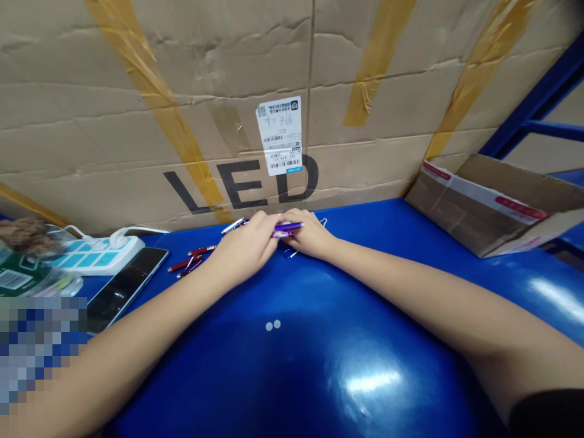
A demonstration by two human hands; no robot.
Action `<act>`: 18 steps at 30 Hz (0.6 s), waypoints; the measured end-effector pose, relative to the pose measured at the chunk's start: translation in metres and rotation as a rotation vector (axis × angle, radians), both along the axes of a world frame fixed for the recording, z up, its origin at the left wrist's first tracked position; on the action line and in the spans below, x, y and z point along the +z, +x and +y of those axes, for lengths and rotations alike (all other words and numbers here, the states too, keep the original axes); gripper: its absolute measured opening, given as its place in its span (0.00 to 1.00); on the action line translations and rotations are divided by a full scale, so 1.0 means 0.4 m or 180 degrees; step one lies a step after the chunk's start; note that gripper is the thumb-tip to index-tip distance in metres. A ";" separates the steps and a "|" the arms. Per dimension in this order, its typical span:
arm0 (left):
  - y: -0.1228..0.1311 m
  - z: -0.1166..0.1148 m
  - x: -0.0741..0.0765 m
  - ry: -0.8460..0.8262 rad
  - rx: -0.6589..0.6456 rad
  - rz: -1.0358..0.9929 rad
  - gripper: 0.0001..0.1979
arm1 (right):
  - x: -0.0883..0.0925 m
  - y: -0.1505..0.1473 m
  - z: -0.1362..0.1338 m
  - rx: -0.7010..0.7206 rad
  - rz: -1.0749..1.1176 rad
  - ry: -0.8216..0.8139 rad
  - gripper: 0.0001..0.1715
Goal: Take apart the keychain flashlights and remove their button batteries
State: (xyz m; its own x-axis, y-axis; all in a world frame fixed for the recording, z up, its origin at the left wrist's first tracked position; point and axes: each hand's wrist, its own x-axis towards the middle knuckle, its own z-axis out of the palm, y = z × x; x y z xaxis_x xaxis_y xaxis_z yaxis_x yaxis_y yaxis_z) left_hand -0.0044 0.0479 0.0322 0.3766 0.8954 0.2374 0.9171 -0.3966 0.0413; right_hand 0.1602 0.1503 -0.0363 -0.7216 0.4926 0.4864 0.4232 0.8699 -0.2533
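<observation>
My left hand [249, 246] and my right hand [306, 234] meet at the back of the blue table. My left hand is closed, and a shiny purple pen-like tube [289, 226] sticks out by its thumb, across the fingers of my right hand. My right hand is curled with its fingertips hidden; what it grips, if anything, does not show. A blue clip [291, 253] lies beneath it, and a silver wire loop [323, 222] shows behind. Left of my left hand lie several dark red tubes with clips [185, 264] and a silver tube [233, 225].
A large taped cardboard box [219, 121] walls off the back. On the left are a phone [125, 289], a white power strip [104, 255] and a plastic bag [34, 267]. An open carton [469, 210] stands at right. Two small pale discs [273, 325] show in front.
</observation>
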 end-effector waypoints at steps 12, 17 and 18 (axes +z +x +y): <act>0.055 -0.103 -0.091 0.0574 -0.1130 0.1467 0.14 | 0.079 0.130 -0.219 0.0508 0.0075 -0.0838 0.30; 0.070 -0.108 -0.106 0.0442 -0.1319 0.1308 0.13 | 0.019 0.143 -0.282 0.0223 -0.0383 -0.0810 0.34; 0.070 -0.106 -0.107 0.0410 -0.1317 0.1279 0.12 | 0.011 0.142 -0.280 0.0224 -0.0383 -0.0832 0.33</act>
State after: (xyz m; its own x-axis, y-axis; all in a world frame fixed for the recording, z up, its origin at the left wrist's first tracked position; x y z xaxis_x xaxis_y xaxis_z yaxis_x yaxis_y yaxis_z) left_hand 0.0236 0.0057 -0.0106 0.7714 0.6283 0.1010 0.6187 -0.7035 -0.3496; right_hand 0.2170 0.0384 -0.0317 -0.8032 0.5367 0.2584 0.4048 0.8101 -0.4241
